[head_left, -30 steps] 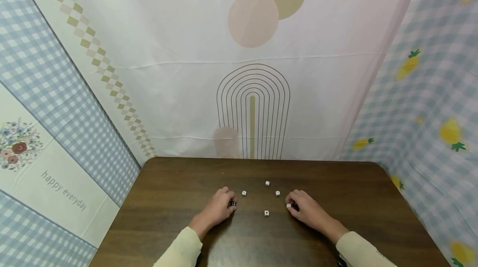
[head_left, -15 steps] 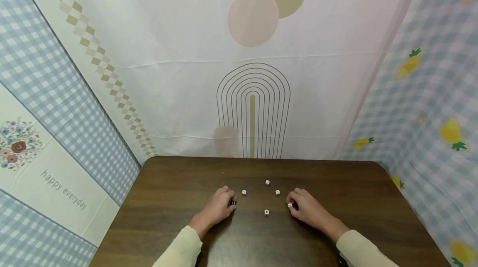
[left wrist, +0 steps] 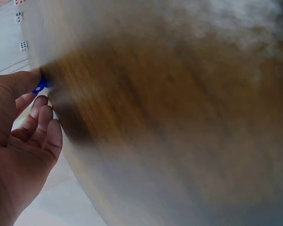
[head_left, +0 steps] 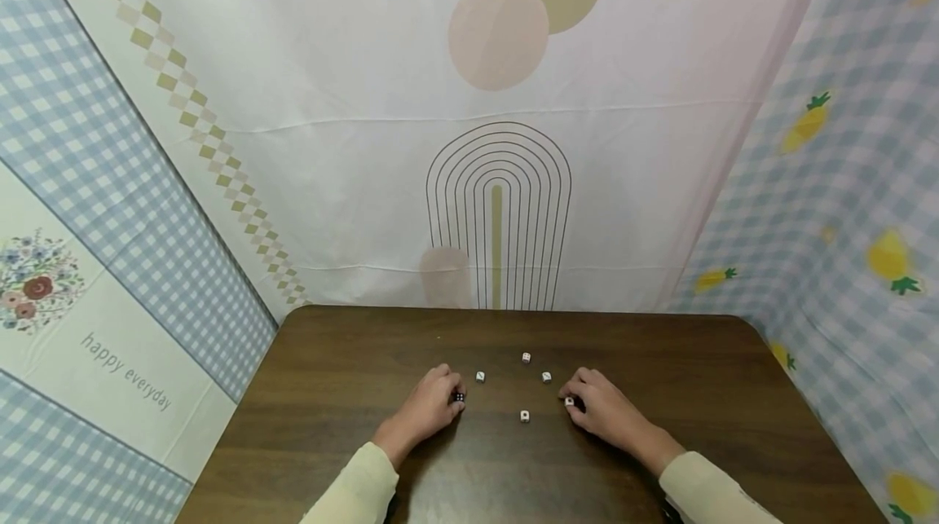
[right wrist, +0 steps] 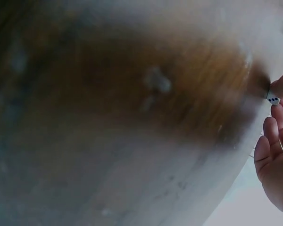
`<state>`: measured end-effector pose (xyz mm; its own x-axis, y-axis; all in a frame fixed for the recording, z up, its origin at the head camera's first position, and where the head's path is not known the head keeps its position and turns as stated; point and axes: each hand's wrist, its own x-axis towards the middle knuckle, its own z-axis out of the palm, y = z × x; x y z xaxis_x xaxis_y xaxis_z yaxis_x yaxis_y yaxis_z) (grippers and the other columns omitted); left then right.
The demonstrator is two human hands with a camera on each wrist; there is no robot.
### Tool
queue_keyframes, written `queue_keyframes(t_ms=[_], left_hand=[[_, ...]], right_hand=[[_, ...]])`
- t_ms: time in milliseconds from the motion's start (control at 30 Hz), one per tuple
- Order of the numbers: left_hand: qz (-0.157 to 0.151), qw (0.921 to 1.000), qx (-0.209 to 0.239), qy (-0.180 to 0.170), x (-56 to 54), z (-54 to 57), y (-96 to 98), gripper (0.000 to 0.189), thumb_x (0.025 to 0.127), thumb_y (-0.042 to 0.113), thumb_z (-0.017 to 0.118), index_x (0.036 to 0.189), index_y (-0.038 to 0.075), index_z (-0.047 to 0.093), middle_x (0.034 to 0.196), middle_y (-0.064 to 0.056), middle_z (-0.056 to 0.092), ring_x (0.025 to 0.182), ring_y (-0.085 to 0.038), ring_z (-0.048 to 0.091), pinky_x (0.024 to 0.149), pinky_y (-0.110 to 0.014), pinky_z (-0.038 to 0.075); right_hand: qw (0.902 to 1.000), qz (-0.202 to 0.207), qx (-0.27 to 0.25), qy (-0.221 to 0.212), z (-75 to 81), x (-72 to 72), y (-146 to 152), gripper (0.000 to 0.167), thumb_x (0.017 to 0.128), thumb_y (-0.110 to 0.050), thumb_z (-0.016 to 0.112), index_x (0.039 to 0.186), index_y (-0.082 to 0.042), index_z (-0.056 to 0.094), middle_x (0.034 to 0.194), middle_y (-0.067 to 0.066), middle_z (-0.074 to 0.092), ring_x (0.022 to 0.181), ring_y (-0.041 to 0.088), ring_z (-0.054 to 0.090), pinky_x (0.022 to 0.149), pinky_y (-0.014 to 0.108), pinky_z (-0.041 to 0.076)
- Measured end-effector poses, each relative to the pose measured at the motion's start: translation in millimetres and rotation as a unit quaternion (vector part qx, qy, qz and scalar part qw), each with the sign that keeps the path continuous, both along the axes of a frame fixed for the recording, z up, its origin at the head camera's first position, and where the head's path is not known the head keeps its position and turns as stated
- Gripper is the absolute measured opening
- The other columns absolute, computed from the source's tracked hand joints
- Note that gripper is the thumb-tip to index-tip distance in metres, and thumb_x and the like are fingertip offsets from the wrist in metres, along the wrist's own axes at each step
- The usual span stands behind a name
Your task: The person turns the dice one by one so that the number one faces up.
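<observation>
In the head view my left hand [head_left: 427, 407] rests at the left of the dice. Its thumb and fingertips pinch a dark die [head_left: 459, 398] with white pips; the same die [left wrist: 39, 86] looks blue in the left wrist view. Across from it, my right hand [head_left: 603, 408] holds a white die [head_left: 569, 402] between thumb and fingers, a single large pip facing the head camera. In the right wrist view this white die [right wrist: 273, 99] shows dark pips by the thumb, partly covered. The other fingers of both hands are loosely bent.
Between the hands lie several white dice on the brown wooden table [head_left: 469, 467]: a far die [head_left: 526, 358], a left die [head_left: 480, 377], a right die [head_left: 546, 377] and a near die [head_left: 524, 416]. A patterned cloth [head_left: 352, 206] hangs behind the table.
The white die in my right hand has turned: a face with several pips showed before, a single pip shows now. The left hand and the dice on the table keep their places.
</observation>
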<state>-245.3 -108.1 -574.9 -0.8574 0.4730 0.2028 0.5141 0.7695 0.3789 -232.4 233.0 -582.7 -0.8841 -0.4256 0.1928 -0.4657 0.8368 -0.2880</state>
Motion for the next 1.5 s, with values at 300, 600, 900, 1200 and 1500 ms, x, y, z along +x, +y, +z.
queue_keyframes(t_ms=[300,600,900,1200,1500], left_hand=[[0.001,1.0000,-0.001,-0.003,0.7,1.8,0.7,0.017,0.085,0.014,0.082,0.086,0.015,0.066,0.084,0.006,0.049,0.081,-0.013,0.048,0.076,-0.030,0.047],[-0.001,1.0000,0.003,-0.003,0.7,2.6,-0.3,0.017,0.085,0.014,0.082,0.085,0.015,0.065,0.084,0.006,0.049,0.080,-0.013,0.048,0.075,-0.030,0.047],[-0.007,1.0000,0.003,0.003,1.0,0.7,-0.6,0.018,0.084,0.012,0.083,0.085,0.014,0.065,0.084,0.006,0.048,0.080,-0.013,0.047,0.074,-0.030,0.047],[-0.012,0.9999,0.010,0.008,1.3,1.0,-0.8,0.018,0.084,0.011,0.083,0.085,0.013,0.065,0.084,0.005,0.048,0.080,-0.014,0.048,0.074,-0.031,0.047],[-0.009,0.9999,0.003,0.009,0.0,-0.9,-1.9,0.019,0.085,0.014,0.083,0.087,0.016,0.065,0.085,0.005,0.050,0.080,-0.014,0.049,0.073,-0.031,0.047]], right_hand=[[0.9994,-0.020,-0.017,-0.023,-0.1,-0.3,3.7,0.019,0.086,-0.019,0.083,0.100,-0.023,0.070,0.101,-0.012,0.060,0.093,0.008,0.054,0.081,0.033,0.051],[0.9986,-0.007,-0.039,-0.036,-2.9,-2.3,2.4,0.015,0.088,-0.017,0.081,0.095,-0.023,0.069,0.095,-0.014,0.060,0.089,0.005,0.053,0.078,0.030,0.051],[0.9963,0.035,-0.078,-0.009,-0.7,4.0,-6.8,0.017,0.087,-0.014,0.081,0.092,-0.022,0.068,0.092,-0.014,0.059,0.087,0.003,0.053,0.075,0.028,0.050],[0.9939,0.065,-0.089,0.003,-3.5,7.7,-20.7,0.018,0.085,-0.012,0.082,0.091,-0.021,0.067,0.089,-0.014,0.058,0.084,0.002,0.051,0.075,0.026,0.049],[0.9949,0.074,-0.067,-0.011,-3.9,7.3,-35.5,0.017,0.087,-0.015,0.080,0.090,-0.022,0.066,0.090,-0.014,0.058,0.085,0.003,0.051,0.074,0.026,0.049]])
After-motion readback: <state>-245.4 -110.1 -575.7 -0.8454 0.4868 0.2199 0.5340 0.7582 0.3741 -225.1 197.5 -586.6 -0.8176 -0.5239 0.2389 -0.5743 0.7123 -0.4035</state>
